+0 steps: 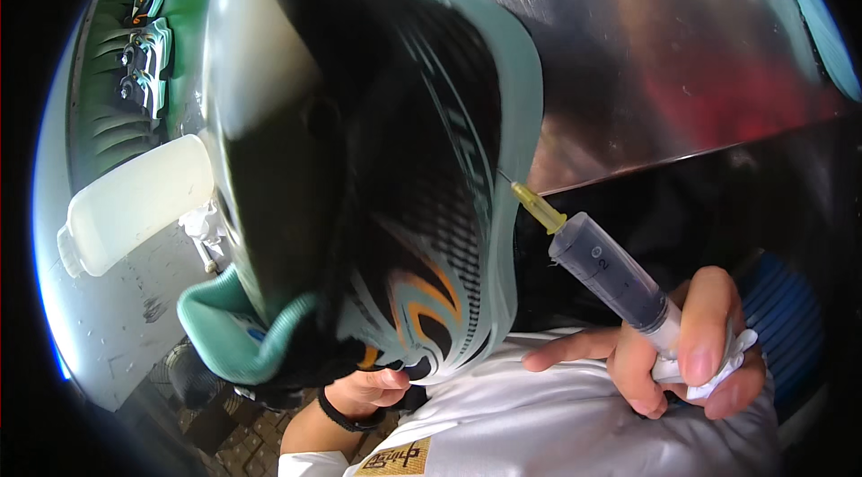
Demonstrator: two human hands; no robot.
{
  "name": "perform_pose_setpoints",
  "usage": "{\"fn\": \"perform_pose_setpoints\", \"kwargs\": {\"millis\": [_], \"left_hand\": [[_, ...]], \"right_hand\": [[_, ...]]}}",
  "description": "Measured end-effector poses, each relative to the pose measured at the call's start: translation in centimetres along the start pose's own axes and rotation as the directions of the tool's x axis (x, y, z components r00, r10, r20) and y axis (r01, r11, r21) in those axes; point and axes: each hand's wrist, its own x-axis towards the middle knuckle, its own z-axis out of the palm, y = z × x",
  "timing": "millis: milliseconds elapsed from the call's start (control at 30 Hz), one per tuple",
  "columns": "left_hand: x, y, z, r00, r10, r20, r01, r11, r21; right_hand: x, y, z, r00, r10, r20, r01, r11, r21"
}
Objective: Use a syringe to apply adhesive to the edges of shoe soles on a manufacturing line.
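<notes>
A black shoe (431, 163) with a teal sole edge and orange and white markings fills the middle, its toe pointing up and away. My left hand (373, 389) grips it from below at the heel end, with most of the fingers hidden behind the shoe. In my right hand (687, 347) is a clear plastic syringe (615, 275) holding dark-looking contents. The fingers wrap its plunger end, with the index finger stretched out to the left. The syringe's yellow-hubbed needle (539, 208) slants up to the seam between upper and sole. Whether its tip enters the seam I cannot tell.
A translucent white bottle (139, 205) lies at left, beside crumpled white material (205, 227). Beyond, more shoes (148, 69) lie on a green surface (103, 82). A shiny metal tabletop (628, 46) spans the upper right, with a teal edge (817, 19) there. Something blue and ribbed (777, 315) stands right.
</notes>
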Motion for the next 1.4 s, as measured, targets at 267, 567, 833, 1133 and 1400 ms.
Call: {"fn": "perform_pose_setpoints", "kwargs": {"millis": [267, 567, 833, 1133, 1400], "left_hand": [[4.2, -0.3, 3.0, 0.974, -0.191, 0.119, 0.196, 0.980, -0.030], [5.1, -0.6, 7.2, 0.863, -0.232, 0.448, 0.268, 0.963, -0.017], [4.7, -1.7, 10.5, 0.921, -0.114, 0.372, 0.168, 0.979, -0.118], [7.7, -2.2, 14.5, 0.894, -0.099, 0.437, 0.155, 0.983, -0.094], [10.6, -3.0, 17.8, 0.590, 0.100, 0.801, 0.192, 0.947, -0.259]], "right_hand": [[-1.4, -2.2, -0.7, 0.989, 0.143, -0.046, -0.148, 0.978, -0.146], [-4.6, -3.0, 3.1, 0.984, 0.136, -0.115, -0.165, 0.938, -0.305], [-5.9, -3.4, 5.9, 0.982, 0.070, -0.175, -0.141, 0.890, -0.433], [-6.6, -4.2, 6.6, 0.977, -0.158, -0.147, 0.046, 0.819, -0.572], [-6.5, -4.3, 7.2, 0.964, -0.250, -0.088, 0.154, 0.798, -0.583]]}}
